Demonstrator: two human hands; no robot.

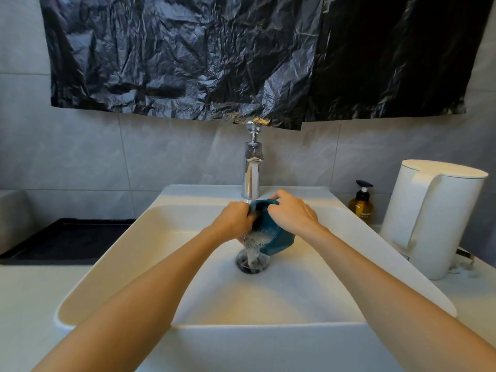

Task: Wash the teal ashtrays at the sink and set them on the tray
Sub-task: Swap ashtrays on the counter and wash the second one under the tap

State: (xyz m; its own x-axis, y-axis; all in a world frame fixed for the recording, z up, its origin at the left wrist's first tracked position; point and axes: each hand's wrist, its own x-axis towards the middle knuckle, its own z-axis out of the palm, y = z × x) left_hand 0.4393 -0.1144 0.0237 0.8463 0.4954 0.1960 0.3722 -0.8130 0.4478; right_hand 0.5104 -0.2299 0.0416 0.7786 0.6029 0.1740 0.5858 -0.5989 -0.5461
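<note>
A teal ashtray (pixel 276 237) is tilted on its side under the running chrome tap (pixel 252 167), above the drain (pixel 252 261). Water pours out of its bowl into the white sink (pixel 128 267). My left hand (pixel 233 220) grips the ashtray's left rim, fingers partly inside the bowl. My right hand (pixel 292 213) holds its upper right rim from above. A black tray (pixel 61 240) lies on the counter left of the sink, with nothing visible on it.
A white electric kettle (pixel 432 216) stands on the counter to the right of the sink. An amber pump bottle (pixel 362 204) sits behind it near the wall. Black plastic sheeting (pixel 241 55) hangs on the tiled wall above the tap.
</note>
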